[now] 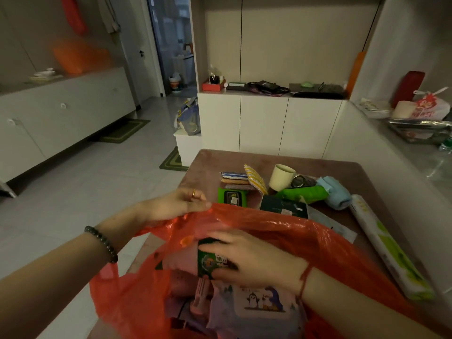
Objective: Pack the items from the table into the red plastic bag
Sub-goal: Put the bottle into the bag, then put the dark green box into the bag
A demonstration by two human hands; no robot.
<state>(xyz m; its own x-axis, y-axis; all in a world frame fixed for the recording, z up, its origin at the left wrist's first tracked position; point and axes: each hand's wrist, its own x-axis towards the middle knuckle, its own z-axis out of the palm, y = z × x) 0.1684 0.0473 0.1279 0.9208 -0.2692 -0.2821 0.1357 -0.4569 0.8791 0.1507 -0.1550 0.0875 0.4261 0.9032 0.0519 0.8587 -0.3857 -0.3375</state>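
Holding the mouth of the red plastic bag (293,231) open at the near edge of the table (212,160), the left hand (181,204) pinches the far-left rim, while the right hand (254,258) reaches inside, fingers and thumb wrapped round a green packet (208,261) above a penguin-printed pack (264,302). The film looks thin, so I judge that the rim could slip from the pinch and the mouth fold shut over the hand. The bag's weight at the table edge could also drag it off. Waiting farther off are a cream cup (281,177), stacked sponges (234,178), a green wipes pack (232,196), a dark box (283,206), a green bottle (305,193) and, on the right, a long roll (391,250), whose end might poke through the plastic. White characters show on the green packet, half covered by the fingers and unreadable. The penguin pack's lettering is too small to make out.
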